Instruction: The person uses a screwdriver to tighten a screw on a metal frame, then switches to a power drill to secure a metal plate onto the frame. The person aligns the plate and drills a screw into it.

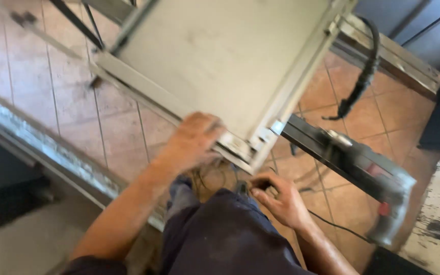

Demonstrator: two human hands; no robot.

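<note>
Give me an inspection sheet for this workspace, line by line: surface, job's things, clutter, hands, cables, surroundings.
Surface: reddish tiled floor, dusty.
Job's things: grey metal-framed panel, tilted; its lower corner sits at the person's knees.
Clutter: power drill lying on the floor at right.
Hands: left hand presses on the panel's lower frame edge; right hand is below the corner, fingers curled, contents unclear.
Cables: black cable hanging by the panel; thin drill cord across the tiles.
Surroundings: metal floor track at left.

My left hand [195, 138] was motion-blurred; my right hand's [280, 199] fingertips hid something dark. The grey metal-framed panel [215, 56] ran off at twelve o'clock.
</note>
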